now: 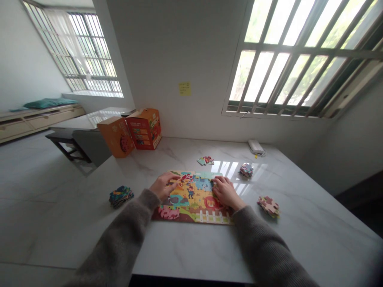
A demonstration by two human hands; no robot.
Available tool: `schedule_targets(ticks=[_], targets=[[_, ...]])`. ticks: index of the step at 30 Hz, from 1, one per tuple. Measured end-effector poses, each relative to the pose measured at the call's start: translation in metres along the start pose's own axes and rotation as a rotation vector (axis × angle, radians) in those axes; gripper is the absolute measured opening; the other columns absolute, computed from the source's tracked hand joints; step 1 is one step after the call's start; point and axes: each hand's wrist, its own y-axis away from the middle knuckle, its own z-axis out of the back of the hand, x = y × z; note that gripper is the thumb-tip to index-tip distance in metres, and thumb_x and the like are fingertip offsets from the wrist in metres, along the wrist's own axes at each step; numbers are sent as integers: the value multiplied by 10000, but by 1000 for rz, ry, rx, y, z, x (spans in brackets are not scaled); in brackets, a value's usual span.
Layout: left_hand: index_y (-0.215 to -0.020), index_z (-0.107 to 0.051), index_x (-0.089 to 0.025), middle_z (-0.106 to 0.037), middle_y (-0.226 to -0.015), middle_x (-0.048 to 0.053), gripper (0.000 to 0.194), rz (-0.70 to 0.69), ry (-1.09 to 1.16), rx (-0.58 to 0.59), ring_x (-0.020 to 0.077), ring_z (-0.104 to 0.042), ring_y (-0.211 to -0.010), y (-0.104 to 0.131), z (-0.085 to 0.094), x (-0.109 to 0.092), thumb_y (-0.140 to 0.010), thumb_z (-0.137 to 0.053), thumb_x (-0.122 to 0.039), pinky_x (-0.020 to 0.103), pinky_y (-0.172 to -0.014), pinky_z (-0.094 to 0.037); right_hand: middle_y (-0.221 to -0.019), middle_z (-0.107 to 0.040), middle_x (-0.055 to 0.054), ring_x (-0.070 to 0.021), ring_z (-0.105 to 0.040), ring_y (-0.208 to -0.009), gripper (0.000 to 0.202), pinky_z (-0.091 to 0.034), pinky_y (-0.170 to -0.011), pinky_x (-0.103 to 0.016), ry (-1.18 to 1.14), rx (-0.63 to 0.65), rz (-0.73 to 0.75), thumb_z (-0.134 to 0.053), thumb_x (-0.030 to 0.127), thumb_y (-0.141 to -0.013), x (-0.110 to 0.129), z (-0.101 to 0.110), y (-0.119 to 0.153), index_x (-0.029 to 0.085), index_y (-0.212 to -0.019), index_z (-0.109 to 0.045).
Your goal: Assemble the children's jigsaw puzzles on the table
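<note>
A colourful jigsaw puzzle (191, 203) of farm animals lies flat on the table, its pieces joined into a rectangle. My left hand (163, 185) rests over its upper left side, thumb and fingers apart and reaching inward. On the upper right part lies my right hand (226, 192), its fingers slightly bent and touching the surface near the blue animal. A thin gap line shows along the top by those fingertips. Whether a loose piece is under them is hidden. Beyond the puzzle sit a few loose puzzle pieces (206, 160).
Stacks of puzzle pieces stand around: a dark blue-green stack (120, 196) at left, a pale stack (246, 170) and a pinkish stack (268, 206) at right. An orange box (145, 129) stands open at the back left. A white power strip (256, 147) lies by the wall.
</note>
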Motion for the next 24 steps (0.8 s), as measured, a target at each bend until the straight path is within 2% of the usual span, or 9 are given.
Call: schedule_targets(ticks=[3,7,11,14,17,21,24], targets=[[-1070,-693,-174,-718,-1014,82,238,2,-38,-43,215,-656,-962,16,4,9,-887,-562,-252,343,-878,-526,-1293,-596,-103,-280,-497,-1185,324,-402,-1004,-416,3,-1,0,-537,283,-925,1,2,-3,223,-1227,-636],[-1022,-714,-178,-730,-986,86,221,-42,-155,-44,234,-655,-946,18,0,16,-872,-564,-238,367,-864,-518,-1195,-645,-101,-272,-517,-1154,279,-421,-953,-393,-11,-68,-6,-538,298,-943,5,7,-18,226,-1188,-650],[-1010,-715,-182,-728,-977,88,218,-69,-208,-48,242,-650,-954,18,-8,18,-882,-545,-229,376,-859,-502,-1187,-661,-90,-245,-545,-1132,266,-408,-964,-370,30,-41,29,-529,277,-957,13,10,-54,224,-1186,-653],[-986,-716,-186,-722,-940,84,207,-77,-216,-48,237,-645,-938,20,-15,22,-879,-541,-213,365,-837,-495,-1260,-635,-97,-249,-516,-1211,261,-390,-988,-363,75,-18,2,-527,277,-959,20,7,-90,225,-1180,-657],[-973,-717,-189,-718,-923,80,199,-75,-213,-45,234,-641,-925,21,-20,27,-875,-544,-203,365,-833,-490,-1256,-627,-130,-266,-524,-1201,279,-386,-990,-378,107,-24,-62,-542,284,-950,25,-1,-120,200,-1197,-644],[-985,-717,-188,-714,-933,84,197,-68,-203,-58,237,-634,-930,20,-23,31,-865,-561,-191,376,-854,-487,-1205,-616,-188,-308,-540,-1166,348,-396,-968,-411,132,-38,-178,-571,364,-935,25,-14,-144,149,-1202,-631],[-970,-716,-188,-712,-920,82,185,-73,-196,-49,235,-635,-916,20,-24,31,-869,-562,-189,369,-829,-487,-1209,-609,-191,-306,-557,-1146,351,-407,-947,-394,105,-32,-224,-600,333,-911,21,-20,-154,149,-1208,-629]])
